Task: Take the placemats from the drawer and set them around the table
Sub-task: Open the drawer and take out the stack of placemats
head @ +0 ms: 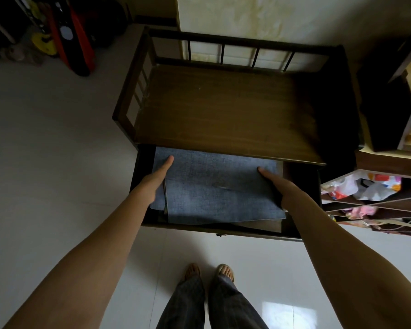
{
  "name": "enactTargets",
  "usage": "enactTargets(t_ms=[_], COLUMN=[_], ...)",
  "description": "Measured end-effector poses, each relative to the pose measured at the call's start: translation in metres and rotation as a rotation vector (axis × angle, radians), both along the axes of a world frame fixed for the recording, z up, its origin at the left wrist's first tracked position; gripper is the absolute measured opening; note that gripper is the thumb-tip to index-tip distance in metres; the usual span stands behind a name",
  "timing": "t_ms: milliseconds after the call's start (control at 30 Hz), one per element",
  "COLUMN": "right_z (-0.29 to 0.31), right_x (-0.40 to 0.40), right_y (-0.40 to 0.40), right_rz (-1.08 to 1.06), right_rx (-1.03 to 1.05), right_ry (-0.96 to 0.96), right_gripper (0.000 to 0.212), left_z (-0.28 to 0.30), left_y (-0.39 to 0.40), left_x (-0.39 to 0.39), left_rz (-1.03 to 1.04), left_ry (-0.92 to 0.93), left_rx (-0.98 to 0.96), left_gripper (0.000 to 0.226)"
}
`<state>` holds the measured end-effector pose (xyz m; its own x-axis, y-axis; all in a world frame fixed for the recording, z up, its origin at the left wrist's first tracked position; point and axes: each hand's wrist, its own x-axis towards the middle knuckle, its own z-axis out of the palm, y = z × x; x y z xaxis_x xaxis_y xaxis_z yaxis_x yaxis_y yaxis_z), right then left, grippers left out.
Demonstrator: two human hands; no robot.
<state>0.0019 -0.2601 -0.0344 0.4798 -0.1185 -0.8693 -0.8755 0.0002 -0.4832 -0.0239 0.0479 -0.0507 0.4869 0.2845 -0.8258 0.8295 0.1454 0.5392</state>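
1. The mats (214, 186) lie in a loose stack in the open drawer (301, 184), at 6 o'clock from the cabinet top (218, 110). They are blue-grey woven sheets, fanned a little, so their corners do not match.
2. The left hand (156, 176) holds the stack at its 9 o'clock edge, thumb flat on top; the other fingers are hidden, probably under the edge.
3. The right hand (274, 184) holds the 3 o'clock edge in the same way, thumb on top and fingers out of sight below.
4. I judge the mats light, thin and flexible, not fragile. They can slide over each other, so a pinch at both short edges should keep the stack together.
5. The back edge of the stack reaches close under the cabinet top at 12 o'clock, so it should come toward 6 o'clock before going up.
6. The drawer has free room at 3 o'clock. The floor (57, 150) at 9 o'clock is open; a shelf (375, 198) with bags stands near at 3 o'clock.
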Motion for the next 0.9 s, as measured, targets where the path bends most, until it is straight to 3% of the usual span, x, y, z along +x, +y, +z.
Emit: enactTargets(t_ms=[67,133,233,367,500,567,733,900], right_z=[0.002,0.005,0.003,-0.009,-0.019,-0.021,-0.021,-0.011], right_x=[-0.003,-0.005,-0.006,-0.01,-0.016,-0.02,-0.027,-0.02], right_y=[-0.005,-0.007,-0.006,-0.001,0.007,0.01,0.016,0.012], right_rz=[0.044,0.077,0.089,0.001,-0.112,-0.127,-0.113,-0.1], right_rx=[0.041,0.043,0.003,-0.109,-0.19,-0.207,-0.314,-0.287], right_ry=[0.031,0.05,0.051,-0.048,-0.132,-0.158,-0.19,-0.166], right_gripper=[0.05,0.048,0.062,0.094,0.092,0.088,0.085,0.089], left_z=[0.001,0.002,0.005,0.001,-0.007,-0.009,0.003,0.034], left_y=[0.006,0.007,0.008,0.015,0.008,0.002,-0.017,-0.014], left_x=[0.001,0.001,-0.001,-0.024,-0.041,-0.043,-0.044,-0.036], left_rz=[-0.062,-0.129,-0.244,-0.421,-0.551,-0.432,0.119,0.308], left_ry=[0.021,0.133,0.252,0.181,0.124,0.096,0.063,0.04], left_rx=[-0.078,-0.061,0.029,0.005,0.136,0.13,-0.125,-0.269], left_gripper=[0.09,0.093,0.104,0.056,0.052,0.046,0.024,0.002])
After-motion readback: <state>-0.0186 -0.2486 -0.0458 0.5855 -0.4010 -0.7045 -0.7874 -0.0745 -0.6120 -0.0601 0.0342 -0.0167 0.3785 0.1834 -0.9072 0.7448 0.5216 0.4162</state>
